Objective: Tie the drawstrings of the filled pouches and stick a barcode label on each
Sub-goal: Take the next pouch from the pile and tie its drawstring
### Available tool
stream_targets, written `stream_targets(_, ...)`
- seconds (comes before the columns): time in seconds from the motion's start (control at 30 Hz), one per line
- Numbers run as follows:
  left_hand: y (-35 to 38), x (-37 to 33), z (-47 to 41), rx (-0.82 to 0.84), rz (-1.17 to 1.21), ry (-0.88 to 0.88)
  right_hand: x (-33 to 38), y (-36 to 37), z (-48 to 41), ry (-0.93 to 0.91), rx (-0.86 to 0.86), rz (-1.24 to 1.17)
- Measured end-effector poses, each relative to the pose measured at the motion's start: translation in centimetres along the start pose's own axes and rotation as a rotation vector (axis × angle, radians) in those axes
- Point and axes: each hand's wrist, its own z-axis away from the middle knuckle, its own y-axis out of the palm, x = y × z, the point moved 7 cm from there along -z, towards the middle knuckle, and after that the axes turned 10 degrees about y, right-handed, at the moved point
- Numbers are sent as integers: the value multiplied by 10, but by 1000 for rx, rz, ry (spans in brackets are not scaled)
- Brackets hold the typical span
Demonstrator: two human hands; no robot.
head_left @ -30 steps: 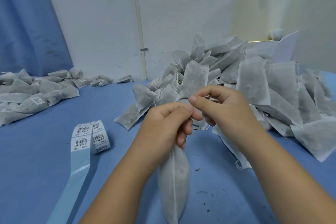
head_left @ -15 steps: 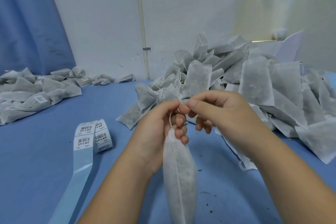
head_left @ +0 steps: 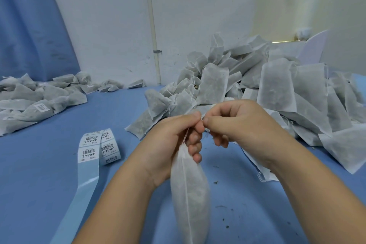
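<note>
Left hand [head_left: 174, 140] grips filled pouch [head_left: 190, 196] by its neck above tabletop [head_left: 49, 164], pinching drawstring [head_left: 186, 135]; right hand [head_left: 237, 125] pinches the string too. Label roll [head_left: 99, 146] left.

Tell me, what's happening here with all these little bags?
A person is tying a filled pouch shut. The left hand grips its gathered neck, so it hangs down over the blue table, while the right hand pinches the drawstring at the top. A heap of pouches lies to the right. A roll of barcode labels lies to the left, with labelled pouches beyond it.
</note>
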Motion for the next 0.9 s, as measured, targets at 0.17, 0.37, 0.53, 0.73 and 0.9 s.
stream_targets(0.17, -5, -2, 2, -26, -41, -33, -6, 7, -3, 64, 79, -58)
stream_targets(0.37, -9, -3, 2, -138, -89, 23, -17, 6, -8, 113, 117, -144)
stream_targets(0.53, -17, -5, 1, -252, -160, 93, -21, 1, -9, 146, 78, -187)
stream_targets(0.73, -20, -10, 0, -302, -307, 189, -14, -6, -6, 67, -114, 74)
stream_targets(0.9, -23, -14, 1, -328, -424, 245, 8, -5, 4, -183, -253, 140)
